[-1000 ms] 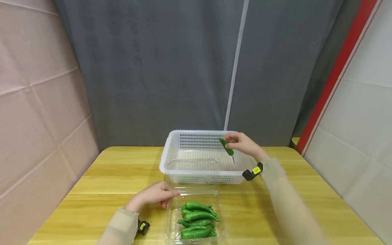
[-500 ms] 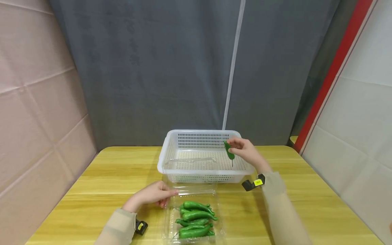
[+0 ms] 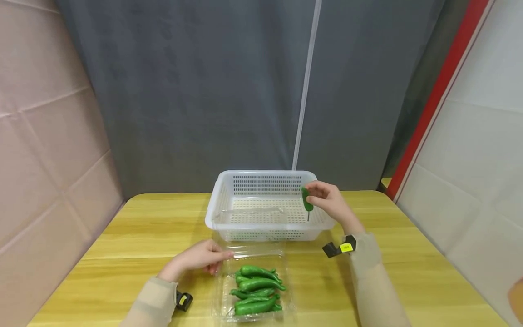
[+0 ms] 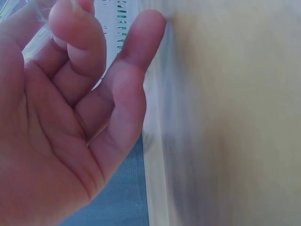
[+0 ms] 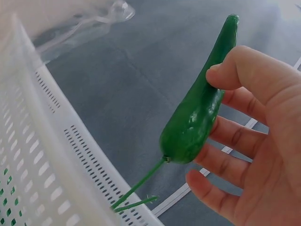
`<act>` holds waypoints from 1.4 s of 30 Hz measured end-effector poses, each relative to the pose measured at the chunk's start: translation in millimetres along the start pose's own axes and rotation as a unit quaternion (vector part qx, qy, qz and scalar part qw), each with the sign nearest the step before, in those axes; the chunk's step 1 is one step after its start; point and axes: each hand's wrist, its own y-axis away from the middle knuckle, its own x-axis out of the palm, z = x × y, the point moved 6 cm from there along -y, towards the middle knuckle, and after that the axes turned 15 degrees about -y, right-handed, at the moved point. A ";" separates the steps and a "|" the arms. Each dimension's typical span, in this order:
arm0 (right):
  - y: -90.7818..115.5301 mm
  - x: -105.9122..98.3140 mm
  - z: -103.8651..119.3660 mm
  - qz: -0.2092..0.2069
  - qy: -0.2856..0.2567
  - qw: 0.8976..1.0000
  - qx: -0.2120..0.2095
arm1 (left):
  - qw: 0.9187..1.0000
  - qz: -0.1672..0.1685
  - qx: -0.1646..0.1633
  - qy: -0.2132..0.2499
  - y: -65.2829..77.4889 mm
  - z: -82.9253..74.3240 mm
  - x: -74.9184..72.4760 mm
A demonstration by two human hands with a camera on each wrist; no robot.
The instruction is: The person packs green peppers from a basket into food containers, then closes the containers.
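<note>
My right hand (image 3: 330,200) pinches a green chili pepper (image 3: 306,200) over the right part of a white slotted basket (image 3: 311,226). In the right wrist view the pepper (image 5: 193,120) hangs stem down between thumb and fingers, its tip upward. My left hand (image 3: 200,258) grips the left edge of an open clear plastic clamshell box (image 3: 282,297) near its hinge. Several green chili peppers (image 3: 259,284) lie in the box. The left wrist view shows the hand (image 4: 80,94) with clear plastic at its upper left; the thumb-and-finger contact is mostly cut off there.
The clear lid (image 3: 249,218) leans up against the basket's front wall. A yellow wood-grain table (image 3: 143,236) carries everything. Behind it hangs a dark grey curtain (image 3: 184,113); pale panels (image 3: 49,127) flank both sides.
The pepper in my right hand has turned from slanted to nearly upright, and that hand has dipped slightly toward the right of the basket. My left hand stays on the box.
</note>
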 end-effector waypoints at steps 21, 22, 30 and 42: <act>21.1 30.8 56.6 0.053 0.023 0.995 -0.079 | 1.000 0.000 -0.007 -0.004 -0.3 2.4 0.1; 22.9 34.3 61.2 0.063 0.027 0.994 -0.087 | 1.000 0.000 -0.008 -0.004 -0.3 2.4 0.2; 35.1 66.2 92.9 0.161 0.044 0.971 -0.172 | 1.000 -0.002 -0.008 0.001 -0.7 3.5 1.3; 43.8 124.9 86.6 0.298 0.061 0.936 -0.175 | 1.000 -0.001 -0.003 -0.001 -0.2 1.8 0.7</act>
